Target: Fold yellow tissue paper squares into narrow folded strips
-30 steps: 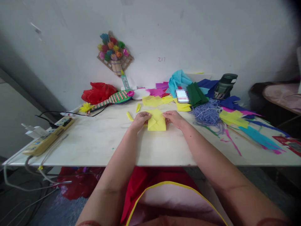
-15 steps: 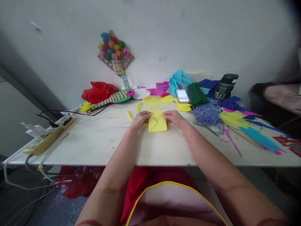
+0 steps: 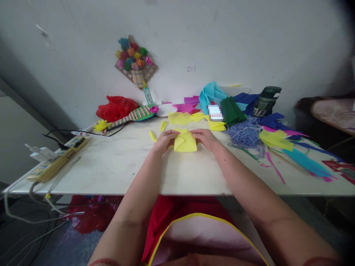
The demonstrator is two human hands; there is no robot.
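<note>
We are working on a folded yellow paper [image 3: 185, 144], which is lying flat on the white table [image 3: 116, 170]. Our left hand [image 3: 165, 138] is resting on the upper left corner of this paper, and our right hand [image 3: 205, 138] on its upper right corner. The fingers of both hands are bent and almost closed. As far as we can judge, they are pinching the top edge of the sheet, but the thumbs are mostly hidden. We think the hands are taking the two corners so that the folds are staying pressed and the sheet is not sliding.

Just left of the paper, two small yellow strips [image 3: 153, 136] are lying. Behind the paper, loose yellow sheets [image 3: 181, 118] are lying spread out, probably within easy reach. To the right of the paper a pile of purple yarn [image 3: 245, 133] is lying, and far to the left a power strip [image 3: 57, 160] is sitting, well apart from it.
</note>
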